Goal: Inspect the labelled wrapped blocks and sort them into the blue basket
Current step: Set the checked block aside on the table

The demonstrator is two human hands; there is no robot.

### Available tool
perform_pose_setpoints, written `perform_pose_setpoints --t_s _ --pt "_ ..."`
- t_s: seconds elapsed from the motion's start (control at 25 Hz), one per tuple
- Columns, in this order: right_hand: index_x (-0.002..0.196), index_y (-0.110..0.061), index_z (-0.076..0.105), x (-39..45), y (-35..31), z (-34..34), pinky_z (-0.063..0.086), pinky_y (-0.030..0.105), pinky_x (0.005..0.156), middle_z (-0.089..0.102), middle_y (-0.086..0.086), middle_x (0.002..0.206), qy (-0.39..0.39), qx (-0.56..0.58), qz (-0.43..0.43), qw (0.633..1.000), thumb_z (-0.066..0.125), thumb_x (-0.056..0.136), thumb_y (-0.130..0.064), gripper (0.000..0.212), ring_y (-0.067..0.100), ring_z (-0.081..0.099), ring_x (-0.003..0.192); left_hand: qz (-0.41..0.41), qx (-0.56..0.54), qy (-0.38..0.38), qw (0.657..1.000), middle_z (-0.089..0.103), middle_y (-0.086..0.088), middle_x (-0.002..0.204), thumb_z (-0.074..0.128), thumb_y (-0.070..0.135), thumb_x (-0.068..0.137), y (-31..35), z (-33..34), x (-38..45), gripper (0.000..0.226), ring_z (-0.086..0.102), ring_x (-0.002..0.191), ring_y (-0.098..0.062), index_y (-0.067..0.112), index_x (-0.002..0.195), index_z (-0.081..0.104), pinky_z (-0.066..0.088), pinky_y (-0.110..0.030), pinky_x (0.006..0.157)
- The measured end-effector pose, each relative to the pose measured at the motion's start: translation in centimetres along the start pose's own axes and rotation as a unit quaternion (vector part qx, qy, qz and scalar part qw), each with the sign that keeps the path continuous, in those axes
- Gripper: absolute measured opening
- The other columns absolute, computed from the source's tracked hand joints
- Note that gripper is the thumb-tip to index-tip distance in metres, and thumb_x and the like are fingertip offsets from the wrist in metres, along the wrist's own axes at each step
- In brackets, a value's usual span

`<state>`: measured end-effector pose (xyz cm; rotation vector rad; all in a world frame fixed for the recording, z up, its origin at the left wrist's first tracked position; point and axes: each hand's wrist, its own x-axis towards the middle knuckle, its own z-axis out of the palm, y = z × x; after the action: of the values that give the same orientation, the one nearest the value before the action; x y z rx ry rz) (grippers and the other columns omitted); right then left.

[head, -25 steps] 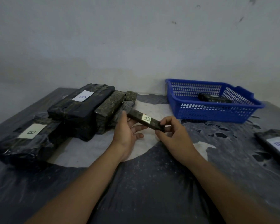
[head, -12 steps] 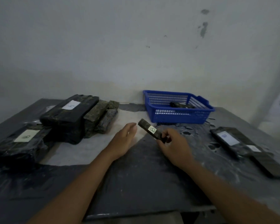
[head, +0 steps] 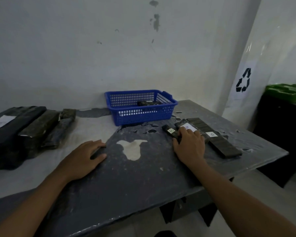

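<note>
My right hand (head: 190, 146) grips the near end of a small dark wrapped block (head: 170, 130) with a "B" label, which lies on the table's right side. It lies beside two more labelled blocks, one with a white label (head: 188, 127) and a long one (head: 217, 142). Behind them stands the blue basket (head: 143, 115) with one wrapped block (head: 147, 103) inside. My left hand (head: 85, 158) rests flat on the table, holding nothing. A pile of wrapped blocks (head: 39, 124) lies at the far left, the biggest one (head: 8, 127) bearing a white label.
The grey table (head: 126, 182) has worn, peeling patches and ends at a corner on the right. Past that corner stand a black bin with a green lid (head: 285, 92) and a recycling sign (head: 243, 80). A white wall runs behind the table.
My right hand carried the small "B" block to the right and lowered it onto the table beside the other two blocks. My left hand let go and settled flat on the table.
</note>
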<state>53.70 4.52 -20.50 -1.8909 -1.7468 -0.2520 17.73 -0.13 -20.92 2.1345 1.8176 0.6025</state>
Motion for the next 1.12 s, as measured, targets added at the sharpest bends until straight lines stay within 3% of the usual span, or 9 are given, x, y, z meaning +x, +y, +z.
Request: perform_pose_setpoints --t_s 0.12,0.44,0.64,0.76,0.84,1.0,1.12 --pt "0.12 -0.02 0.06 0.1 0.4 0.4 0.04 0.043 0.096 0.065 0.007 0.116 -0.013 -0.016 0.03 0.999 0.058 0.095 -0.044 0.035 0.031 0.052 0.115 -0.001 -0.003 0.005 1.0 0.036 0.019 0.161 0.054 0.053 0.099 0.0 0.1 0.1 0.038 0.026 0.151 -0.007 0.048 0.136 0.048 0.024 -0.033 0.122" --pt "0.115 -0.013 0.063 0.4 0.9 0.5 0.043 0.045 0.093 0.062 0.018 0.117 -0.021 -0.055 0.069 0.996 0.061 0.093 -0.044 0.038 0.038 0.052 0.112 0.01 0.0 0.014 1.0 0.04 0.014 0.16 0.055 0.05 0.1 0.2 0.2 0.2 0.041 0.032 0.148 -0.009 0.042 0.14 0.051 0.026 -0.03 0.12" --pt "0.12 -0.011 0.063 0.0 -3.2 -1.0 0.043 0.055 0.099 0.059 0.019 0.126 -0.03 -0.016 -0.044 0.998 0.074 0.088 -0.04 0.044 0.041 0.053 0.118 0.007 -0.018 0.049 0.999 0.054 0.008 0.15 0.056 0.042 0.101 -0.3 0.2 0.2 0.033 0.046 0.139 -0.013 0.035 0.133 0.062 0.036 -0.031 0.117" --pt "0.125 -0.021 0.062 -0.3 -10.1 -0.9 0.039 0.049 0.107 0.061 0.005 0.131 -0.091 0.042 -0.172 0.98 0.068 0.093 -0.043 0.039 0.028 0.057 0.123 -0.001 -0.068 0.088 0.994 0.068 0.007 0.128 0.054 0.035 0.102 0.0 -0.2 -0.1 0.025 0.061 0.117 -0.013 0.03 0.12 0.07 0.049 -0.034 0.104" --pt "0.134 -0.025 0.057 -1.0 -15.3 0.4 0.039 0.043 0.112 0.058 0.0 0.139 -0.157 0.087 -0.232 0.956 0.062 0.097 -0.046 0.043 0.022 0.055 0.127 -0.014 -0.084 0.137 0.987 0.07 0.01 0.124 0.053 0.031 0.1 0.0 -0.4 -0.5 0.025 0.062 0.114 -0.01 0.029 0.119 0.069 0.051 -0.035 0.1" --pt "0.147 -0.025 0.047 -2.6 -22.2 5.1 0.036 0.04 0.116 0.049 0.0 0.154 -0.221 0.147 -0.243 0.933 0.045 0.104 -0.052 0.051 0.018 0.05 0.137 -0.023 -0.107 0.249 0.962 0.069 0.012 0.116 0.052 0.026 0.094 -0.7 -0.8 -1.3 0.025 0.059 0.11 -0.008 0.028 0.114 0.066 0.05 -0.03 0.097" --pt "0.155 -0.026 0.038 -2.9 -22.9 6.6 0.027 0.042 0.122 0.037 -0.001 0.164 -0.241 0.099 -0.248 0.933 0.032 0.105 -0.059 0.061 0.019 0.034 0.15 -0.046 -0.071 0.319 0.944 0.068 0.009 0.114 0.057 0.019 0.092 -1.2 -1.4 -1.6 0.023 0.057 0.112 -0.012 0.027 0.112 0.067 0.044 -0.027 0.096"
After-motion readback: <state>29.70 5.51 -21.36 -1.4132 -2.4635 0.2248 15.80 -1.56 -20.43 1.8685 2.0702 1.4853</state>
